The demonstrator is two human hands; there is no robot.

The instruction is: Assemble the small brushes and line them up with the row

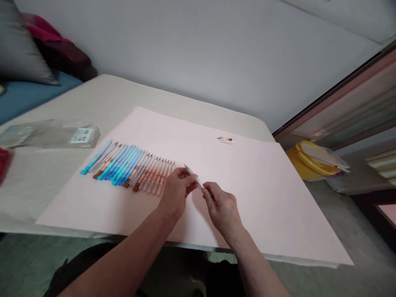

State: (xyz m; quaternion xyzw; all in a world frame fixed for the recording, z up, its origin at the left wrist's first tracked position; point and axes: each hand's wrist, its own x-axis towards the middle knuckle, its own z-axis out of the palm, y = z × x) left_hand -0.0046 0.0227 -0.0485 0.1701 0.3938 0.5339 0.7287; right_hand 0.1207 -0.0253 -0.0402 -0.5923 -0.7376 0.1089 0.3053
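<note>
Both hands share one slim pale pen [194, 176], tilted with its tip pointing up and to the left. My left hand [177, 185] pinches it near the tip end, and my right hand [221, 204] grips the other end. Left of my left hand, a long row of pens [130, 165] lies side by side, blue and brown ones on the left, pale ones with reddish marks on the right. Farther back, a few small pen parts [225, 140] lie together. All of this is on a pink sheet [260, 185].
The sheet covers part of a pale table [185, 101] set against a wall. A clear plastic wrapper with a white label [83, 135] lies at the left. Beyond are a grey cushion [23, 49] on a blue seat and, at right, a yellow bucket [309, 163].
</note>
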